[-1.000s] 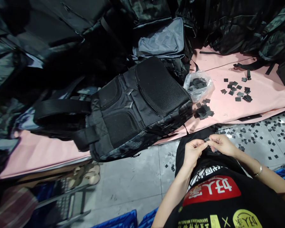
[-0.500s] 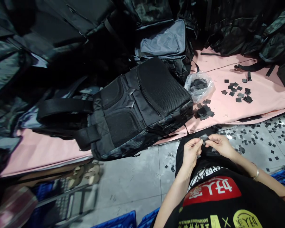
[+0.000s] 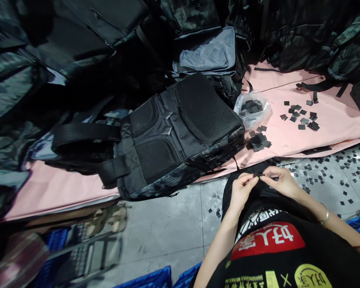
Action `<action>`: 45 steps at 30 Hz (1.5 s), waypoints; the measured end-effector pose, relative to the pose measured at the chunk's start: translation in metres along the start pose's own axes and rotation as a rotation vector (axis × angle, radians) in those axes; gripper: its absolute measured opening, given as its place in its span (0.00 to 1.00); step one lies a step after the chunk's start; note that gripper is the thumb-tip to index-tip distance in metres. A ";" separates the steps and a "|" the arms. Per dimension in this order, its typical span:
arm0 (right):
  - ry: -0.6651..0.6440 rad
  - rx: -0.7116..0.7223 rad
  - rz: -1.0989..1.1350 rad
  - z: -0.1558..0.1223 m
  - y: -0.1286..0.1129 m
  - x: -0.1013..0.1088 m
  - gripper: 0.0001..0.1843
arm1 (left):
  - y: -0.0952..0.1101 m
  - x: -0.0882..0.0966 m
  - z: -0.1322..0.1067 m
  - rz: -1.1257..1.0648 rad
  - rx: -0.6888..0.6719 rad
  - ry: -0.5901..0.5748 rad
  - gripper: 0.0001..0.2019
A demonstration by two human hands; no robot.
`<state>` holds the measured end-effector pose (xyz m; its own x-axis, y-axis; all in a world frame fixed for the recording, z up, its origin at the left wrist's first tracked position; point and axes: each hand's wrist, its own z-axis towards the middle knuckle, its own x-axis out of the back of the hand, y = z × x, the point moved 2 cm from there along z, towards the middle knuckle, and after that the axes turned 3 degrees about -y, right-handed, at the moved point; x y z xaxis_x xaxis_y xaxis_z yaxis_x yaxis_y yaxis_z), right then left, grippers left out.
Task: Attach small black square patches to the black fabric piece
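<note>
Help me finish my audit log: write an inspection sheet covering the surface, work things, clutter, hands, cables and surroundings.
Surface: pink table, its cover creased in places.
Work things: small dark square pinched between the fingertips; black backpack lying mesh side up.
Clutter: pile of squares on the table, near a clear plastic bag holding more; further squares strewn across the floor.
Hands: left hand and right hand meet at the small dark square, apart from the backpack.
Cables: nothing seen.
Surroundings: open grey-lined bag behind the backpack; blue crate and shoes below table level.
</note>
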<state>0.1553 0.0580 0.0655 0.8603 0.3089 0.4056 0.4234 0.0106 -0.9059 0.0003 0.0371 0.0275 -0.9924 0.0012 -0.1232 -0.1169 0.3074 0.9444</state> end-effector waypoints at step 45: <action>-0.225 -0.455 0.764 -0.007 0.014 -0.023 0.21 | 0.002 -0.006 -0.015 0.262 -0.320 0.238 0.08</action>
<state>0.1438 0.0441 0.0445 0.8966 0.2565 -0.3610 -0.1260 -0.6337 -0.7632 0.0049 0.0240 0.0349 -0.9669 -0.1903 0.1697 0.1695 0.0177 0.9854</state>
